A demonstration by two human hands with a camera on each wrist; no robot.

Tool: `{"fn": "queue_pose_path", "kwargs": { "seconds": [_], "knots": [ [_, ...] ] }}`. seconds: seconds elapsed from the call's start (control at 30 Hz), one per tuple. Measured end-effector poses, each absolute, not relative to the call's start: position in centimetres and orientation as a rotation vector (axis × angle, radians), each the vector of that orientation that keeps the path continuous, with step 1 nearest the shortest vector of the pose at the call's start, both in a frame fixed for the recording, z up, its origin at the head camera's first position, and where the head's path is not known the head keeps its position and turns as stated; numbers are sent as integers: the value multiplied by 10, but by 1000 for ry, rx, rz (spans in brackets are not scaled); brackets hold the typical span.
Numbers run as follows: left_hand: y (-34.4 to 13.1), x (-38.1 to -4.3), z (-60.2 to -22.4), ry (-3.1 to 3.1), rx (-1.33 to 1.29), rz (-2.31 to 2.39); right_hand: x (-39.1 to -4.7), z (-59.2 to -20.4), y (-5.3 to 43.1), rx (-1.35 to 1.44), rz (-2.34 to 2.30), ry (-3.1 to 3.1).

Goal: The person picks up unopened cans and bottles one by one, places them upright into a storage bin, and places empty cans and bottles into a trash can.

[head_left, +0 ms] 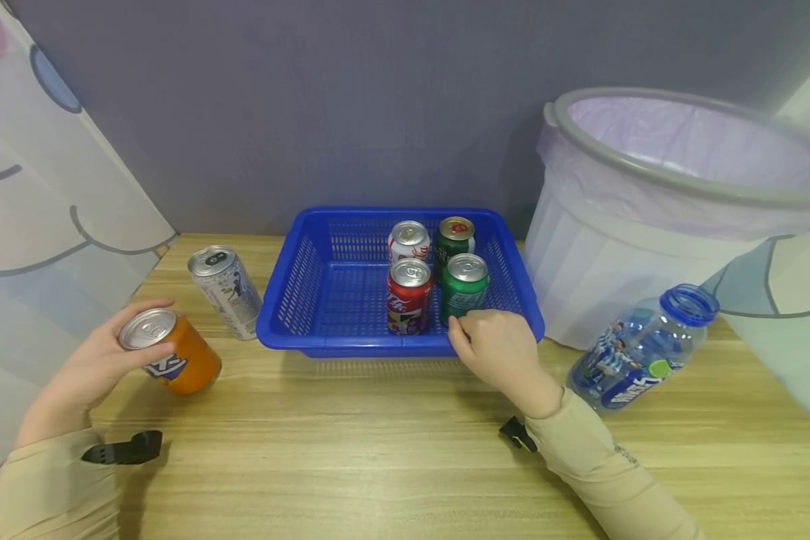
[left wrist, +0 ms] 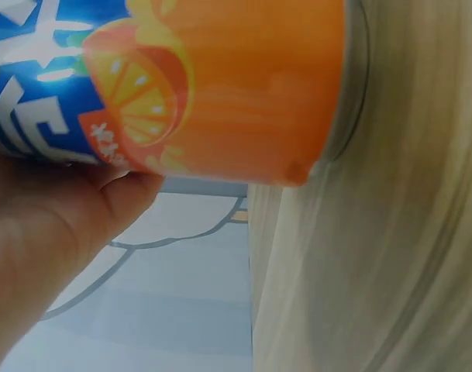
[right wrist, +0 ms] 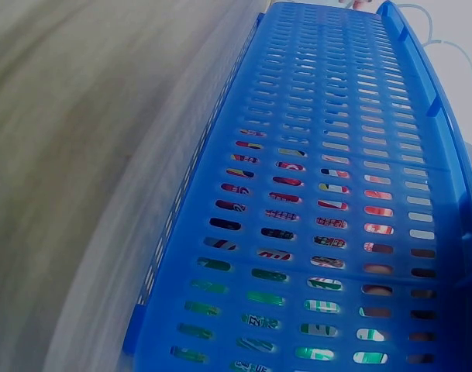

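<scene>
At the left, my left hand (head_left: 97,360) holds an orange soda can (head_left: 187,360) between thumb and fingers, near its top. The left wrist view shows the orange slice print and the can's base close against the tabletop. My right hand (head_left: 499,352) grips the front rim of a blue plastic basket (head_left: 337,341), right of its middle. Parts of its fingers are hidden behind the rim. Inside the basket stand a red can (head_left: 408,300), a green can (head_left: 463,292), a white and red can (head_left: 408,238) and a dark green can (head_left: 454,240).
A tall silver patterned can (head_left: 228,292) stands left of the basket. To the right is a clear plastic bottle (head_left: 637,352) with an open blue neck. Behind it stands a white bin (head_left: 580,247) with a lilac liner. A grey wall rises behind the wooden table (head_left: 351,450).
</scene>
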State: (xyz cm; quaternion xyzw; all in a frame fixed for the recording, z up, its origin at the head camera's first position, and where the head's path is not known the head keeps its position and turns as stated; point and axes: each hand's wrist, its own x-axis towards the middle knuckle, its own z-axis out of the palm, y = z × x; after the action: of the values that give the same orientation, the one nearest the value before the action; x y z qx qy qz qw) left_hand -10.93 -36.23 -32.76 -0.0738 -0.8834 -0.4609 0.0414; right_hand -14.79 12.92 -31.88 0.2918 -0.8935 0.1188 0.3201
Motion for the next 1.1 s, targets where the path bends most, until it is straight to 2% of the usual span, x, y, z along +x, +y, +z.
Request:
{"fn": "queue_pose_path", "kwargs": {
  "seconds": [0.23,0.53,0.8,1.1],
  "knots": [
    [-356,-111,-326,-2658,-145,-1461,-148,-318,130,765,317,-2352],
    [-346,-114,-333,-2206,-419,-2024,-148,-318,129,764,311,-2368],
    [-344,-115,-334,-2144,-256,-2099,-148,-317,129,757,315,-2379],
    [-342,-115,-334,-2126,-242,-2138,-147,-318,129,755,317,-2378]
  ]
}}
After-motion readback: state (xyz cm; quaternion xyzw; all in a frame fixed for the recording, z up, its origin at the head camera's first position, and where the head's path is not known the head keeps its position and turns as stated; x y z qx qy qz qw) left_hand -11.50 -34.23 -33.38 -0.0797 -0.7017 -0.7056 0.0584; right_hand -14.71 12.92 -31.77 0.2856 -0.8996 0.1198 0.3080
